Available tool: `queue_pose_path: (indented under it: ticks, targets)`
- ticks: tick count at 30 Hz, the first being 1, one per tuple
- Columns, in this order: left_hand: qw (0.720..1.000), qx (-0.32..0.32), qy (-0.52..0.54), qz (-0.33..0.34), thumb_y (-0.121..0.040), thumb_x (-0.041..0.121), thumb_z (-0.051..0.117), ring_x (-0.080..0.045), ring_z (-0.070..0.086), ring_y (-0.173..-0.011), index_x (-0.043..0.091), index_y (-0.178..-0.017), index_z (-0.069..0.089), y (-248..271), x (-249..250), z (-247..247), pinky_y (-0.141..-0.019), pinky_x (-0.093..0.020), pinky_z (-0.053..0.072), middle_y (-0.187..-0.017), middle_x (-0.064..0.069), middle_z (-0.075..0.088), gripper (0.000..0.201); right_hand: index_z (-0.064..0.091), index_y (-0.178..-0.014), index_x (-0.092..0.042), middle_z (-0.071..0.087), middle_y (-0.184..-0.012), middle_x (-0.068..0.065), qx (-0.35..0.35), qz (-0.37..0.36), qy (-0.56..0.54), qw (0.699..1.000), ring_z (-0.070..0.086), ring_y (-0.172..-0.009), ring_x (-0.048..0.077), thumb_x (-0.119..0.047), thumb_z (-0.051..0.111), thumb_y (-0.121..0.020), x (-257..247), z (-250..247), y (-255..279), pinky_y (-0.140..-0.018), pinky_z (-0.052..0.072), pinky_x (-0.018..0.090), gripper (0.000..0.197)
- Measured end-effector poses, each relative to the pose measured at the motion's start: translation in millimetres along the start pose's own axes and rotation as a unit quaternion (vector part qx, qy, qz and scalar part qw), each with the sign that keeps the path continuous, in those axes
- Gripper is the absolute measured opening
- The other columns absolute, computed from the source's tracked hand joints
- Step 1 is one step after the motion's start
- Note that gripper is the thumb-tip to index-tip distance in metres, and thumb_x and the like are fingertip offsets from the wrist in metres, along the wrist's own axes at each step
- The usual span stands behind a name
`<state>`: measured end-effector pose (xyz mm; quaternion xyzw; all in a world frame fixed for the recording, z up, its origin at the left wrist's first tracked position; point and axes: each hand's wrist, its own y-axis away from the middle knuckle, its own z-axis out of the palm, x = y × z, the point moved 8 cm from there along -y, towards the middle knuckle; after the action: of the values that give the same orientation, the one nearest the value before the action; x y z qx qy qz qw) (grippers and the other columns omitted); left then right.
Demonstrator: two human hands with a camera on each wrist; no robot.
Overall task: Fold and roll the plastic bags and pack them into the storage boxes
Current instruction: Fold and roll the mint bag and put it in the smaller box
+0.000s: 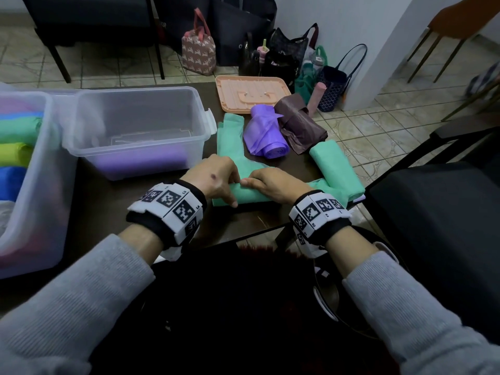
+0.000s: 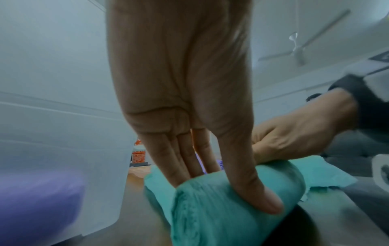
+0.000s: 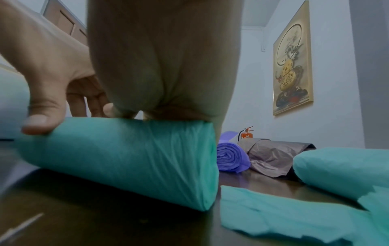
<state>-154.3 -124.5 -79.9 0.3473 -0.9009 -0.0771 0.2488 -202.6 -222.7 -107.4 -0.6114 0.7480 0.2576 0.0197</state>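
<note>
A green plastic bag, part rolled (image 1: pixel 244 195), lies near the table's front edge, and its flat tail (image 1: pixel 230 136) stretches away toward the boxes. My left hand (image 1: pixel 216 180) grips the roll's left end; in the left wrist view the thumb (image 2: pixel 258 196) is on the near side of the green roll (image 2: pixel 210 213) and the fingers are behind it. My right hand (image 1: pixel 272 184) curls over the right half, its palm (image 3: pixel 164 74) pressing on top of the green roll (image 3: pixel 126 158).
A clear storage box (image 1: pixel 135 104) behind my left hand holds a purple roll (image 1: pixel 140 161). A bigger box (image 1: pixel 40 198) at left holds several coloured rolls. A purple bag (image 1: pixel 265 133), brown bag (image 1: pixel 297 128), second green bag (image 1: pixel 335 169) and orange lid (image 1: pixel 251 94) lie beyond.
</note>
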Motion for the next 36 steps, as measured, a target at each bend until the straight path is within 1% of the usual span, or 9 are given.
queue_pose_path:
  ticks: [4,9,13,16,20,23,29,33,36]
  targets:
    - [0.999,-0.046,0.000,-0.024,-0.058,0.028,0.089,-0.020,0.062,-0.098,0.019,-0.114,0.067,-3.8,-5.5,2.5,-0.086,-0.031,0.052,-0.112,-0.003,0.067,0.061,0.061,-0.097,-0.011,0.060,-0.102,0.011,-0.003,0.016,-0.005,1.000,0.054,-0.098,0.027,-0.055,0.036,-0.095,0.2,8.6,3.4,-0.087,0.043,0.040,0.051]
    - [0.989,-0.145,-0.014,-0.041,-0.067,0.029,0.083,-0.015,0.060,-0.098,0.021,-0.117,0.066,-4.3,-13.4,13.7,-0.094,-0.030,0.049,-0.099,0.006,0.064,0.053,0.052,-0.105,-0.012,0.052,-0.105,0.005,0.163,-0.094,0.028,0.982,0.048,-0.101,0.024,-0.048,0.055,-0.088,-30.0,2.6,25.2,-0.086,0.039,0.040,0.040]
    - [0.984,-0.175,0.000,-0.041,-0.074,0.030,0.078,-0.016,0.058,-0.109,0.021,-0.122,0.063,-3.0,-18.2,13.6,-0.101,-0.031,0.043,-0.109,0.007,0.063,0.052,0.053,-0.101,-0.015,0.042,-0.097,-0.005,0.115,-0.156,-0.019,0.981,0.047,-0.095,0.020,-0.042,0.080,-0.066,-36.5,12.7,32.4,-0.084,0.042,0.038,0.052]
    - [0.988,-0.145,0.029,-0.034,-0.073,0.024,0.079,-0.017,0.057,-0.110,0.016,-0.128,0.058,-3.8,-18.4,7.5,-0.099,-0.029,0.043,-0.122,0.000,0.062,0.059,0.054,-0.107,-0.018,0.050,-0.104,-0.004,0.090,-0.136,0.000,0.987,0.049,-0.102,0.020,-0.032,0.084,-0.062,-29.9,10.1,23.4,-0.088,0.041,0.038,0.056]
    - [0.998,-0.010,0.054,-0.002,-0.075,0.013,0.077,-0.012,0.059,-0.088,0.014,-0.109,0.070,0.4,-13.6,-10.3,-0.076,-0.022,0.043,-0.105,-0.002,0.069,0.035,0.057,-0.119,-0.014,0.059,-0.118,0.005,0.062,-0.120,-0.052,0.989,0.054,-0.111,0.021,-0.025,0.078,-0.073,-22.6,4.5,12.6,-0.094,0.038,0.025,0.052]
    - [0.998,0.042,0.048,0.000,-0.079,0.012,0.072,-0.017,0.063,-0.097,0.014,-0.107,0.071,6.1,-11.5,-8.9,-0.083,-0.025,0.048,-0.107,-0.006,0.070,0.028,0.053,-0.129,-0.014,0.055,-0.126,0.008,0.022,-0.095,-0.036,0.995,0.049,-0.118,0.021,-0.028,0.068,-0.084,-19.6,5.8,6.0,-0.096,0.031,0.022,0.049]
    - [0.999,0.032,0.003,-0.027,-0.058,0.023,0.087,-0.026,0.057,-0.110,0.018,-0.120,0.060,5.9,-19.3,6.3,-0.092,-0.037,0.048,-0.122,-0.009,0.059,0.067,0.041,-0.139,-0.021,0.040,-0.128,0.011,-0.009,-0.031,-0.015,0.999,0.035,-0.126,0.026,-0.036,0.052,-0.093,-12.1,12.6,-2.0,-0.111,0.026,0.042,0.050]
    - [0.999,0.010,0.014,-0.027,-0.060,0.019,0.087,-0.023,0.058,-0.112,0.014,-0.121,0.061,0.9,-18.3,-0.2,-0.094,-0.033,0.047,-0.123,-0.008,0.061,0.067,0.048,-0.119,-0.014,0.043,-0.114,0.008,0.100,-0.058,-0.031,0.993,0.041,-0.112,0.023,-0.040,0.069,-0.080,-15.2,-0.8,7.5,-0.100,0.036,0.044,0.051]
    - [0.998,-0.042,0.020,-0.035,-0.061,0.019,0.087,-0.020,0.059,-0.108,0.013,-0.121,0.063,-0.8,-20.8,-1.5,-0.094,-0.032,0.048,-0.120,-0.004,0.064,0.065,0.051,-0.110,-0.016,0.046,-0.109,0.004,0.097,-0.094,0.033,0.990,0.043,-0.105,0.022,-0.043,0.080,-0.066,-27.6,0.7,18.0,-0.090,0.039,0.037,0.060]
